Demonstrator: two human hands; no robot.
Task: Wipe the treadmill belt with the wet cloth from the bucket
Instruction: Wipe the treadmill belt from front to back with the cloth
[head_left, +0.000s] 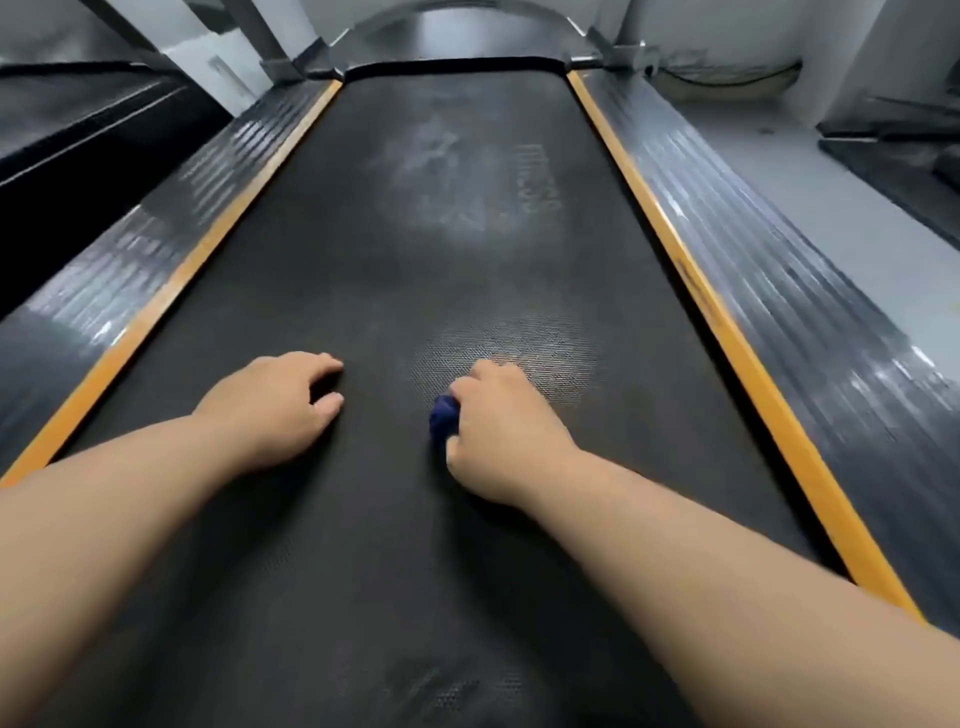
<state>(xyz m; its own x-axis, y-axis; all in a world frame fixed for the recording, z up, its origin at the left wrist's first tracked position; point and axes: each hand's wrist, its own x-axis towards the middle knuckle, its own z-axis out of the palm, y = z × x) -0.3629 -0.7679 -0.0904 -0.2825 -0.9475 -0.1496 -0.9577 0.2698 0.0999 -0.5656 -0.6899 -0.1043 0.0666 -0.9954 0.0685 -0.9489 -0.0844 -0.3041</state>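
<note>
Treadmill belt (415, 260): fills the middle of the frame from bottom to top. It is dark and textured, with dull pale patches at upper centre and a lighter patch just above the right hand.
Side rails (779, 270): dark and ribbed, at the left and right of the frame, each edged by an orange strip (675, 260) beside the belt.
Left hand (275, 405): centre-left, resting on the belt; its fingers (327, 364) are loosely bent with the tips touching the belt, and it holds nothing.
Right hand (498, 431): at centre, apart from the left; its fingers (483, 374) are curled tight round the cloth, pressing it onto the belt.
Cloth (444, 415): dark blue and wadded small, at centre frame on the belt, showing only at the hand's left side.
Handling: likely soft, light and limp when wet. The textured belt may drag on it, so a bunched grip under the palm suits it.
Bucket: not in view.
</note>
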